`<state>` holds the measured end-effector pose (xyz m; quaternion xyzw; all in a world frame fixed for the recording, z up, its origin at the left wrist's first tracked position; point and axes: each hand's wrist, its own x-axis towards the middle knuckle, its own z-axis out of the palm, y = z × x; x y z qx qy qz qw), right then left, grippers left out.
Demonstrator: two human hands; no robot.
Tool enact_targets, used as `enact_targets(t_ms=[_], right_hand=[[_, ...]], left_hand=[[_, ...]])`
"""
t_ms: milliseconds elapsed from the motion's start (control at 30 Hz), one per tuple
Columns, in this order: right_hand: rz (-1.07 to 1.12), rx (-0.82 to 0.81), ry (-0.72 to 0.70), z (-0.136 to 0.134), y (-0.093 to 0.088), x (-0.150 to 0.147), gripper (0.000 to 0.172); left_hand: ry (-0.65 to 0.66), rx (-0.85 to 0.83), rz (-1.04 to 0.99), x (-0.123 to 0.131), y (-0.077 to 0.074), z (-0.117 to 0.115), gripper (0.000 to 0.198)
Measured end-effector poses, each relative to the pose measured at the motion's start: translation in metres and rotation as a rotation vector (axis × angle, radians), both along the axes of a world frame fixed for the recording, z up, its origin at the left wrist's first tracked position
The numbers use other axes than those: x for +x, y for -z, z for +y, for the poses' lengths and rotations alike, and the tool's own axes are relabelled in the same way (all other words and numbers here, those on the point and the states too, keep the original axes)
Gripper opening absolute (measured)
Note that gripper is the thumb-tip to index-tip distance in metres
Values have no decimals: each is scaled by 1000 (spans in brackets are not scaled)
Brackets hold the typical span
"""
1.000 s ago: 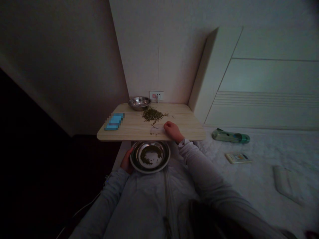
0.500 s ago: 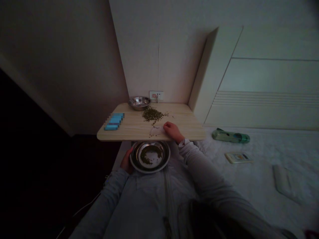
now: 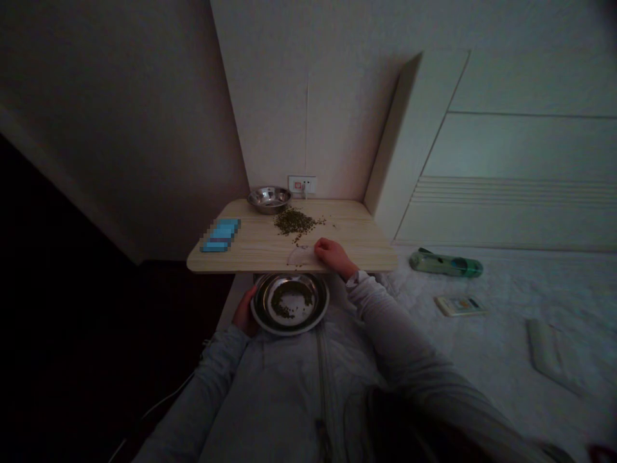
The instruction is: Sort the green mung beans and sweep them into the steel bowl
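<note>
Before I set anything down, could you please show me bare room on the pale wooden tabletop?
The tabletop is bare between the flat blue pixelated rectangle and the small green grains, and from the right hand to the right edge. The back centre is crowded: grains beside the round steel bowl; more lie by the hand.

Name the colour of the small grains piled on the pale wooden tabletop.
The small piled grains look dark olive green, seen in the head view.

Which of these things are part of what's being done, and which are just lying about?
Seemingly in use:
near bowl, held by the left hand
faint clear piece at the right hand
green grains
wooden tabletop

Seemingly lying about:
pixelated blue item
green bottle
phone
</note>
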<state>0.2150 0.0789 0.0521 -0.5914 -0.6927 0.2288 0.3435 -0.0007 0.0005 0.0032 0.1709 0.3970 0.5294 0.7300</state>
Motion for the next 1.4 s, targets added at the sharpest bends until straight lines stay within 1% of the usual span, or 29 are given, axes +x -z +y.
enact_targets(t_ms=[233,467,600,700,800,867,933,1000,1067,1167,1233,1333,1400], right_hand=[[-10,6,-32,-1,0,0,15],[-8,-30,-78,-3,-2,1,14],[-4,-38,-103,-5,-3,1,14],[35,-53,-132,-5,-2,1,13],[159,-62,-153,-2,0,3,11],[291,-46,-122,1,2,5,12],[408,-15,-45,2,2,7,14],[445,7,38,1,2,7,14],[391,-3,71,-5,1,2,13],[269,-39,70,-19,0,-12,12],[198,-36,49,-26,0,-23,13],[63,-12,88,-32,0,-33,12],[-3,5,119,-33,0,-33,12]], left_hand=[[-8,35,17,1,-2,-1,28],[-14,30,27,2,-6,-3,28],[-14,26,42,2,-5,-2,28],[-9,22,46,1,-2,-1,28],[-2,13,34,0,-2,-1,28],[-1,13,22,0,-2,-2,29],[-2,15,17,1,-3,-2,29],[-5,16,15,2,-4,-3,29],[-11,16,11,2,-4,-3,28],[-22,21,8,2,-4,-3,27],[-22,32,11,3,-4,-3,26],[-7,43,3,2,-3,-2,27],[-6,42,-1,2,-2,-2,28]])
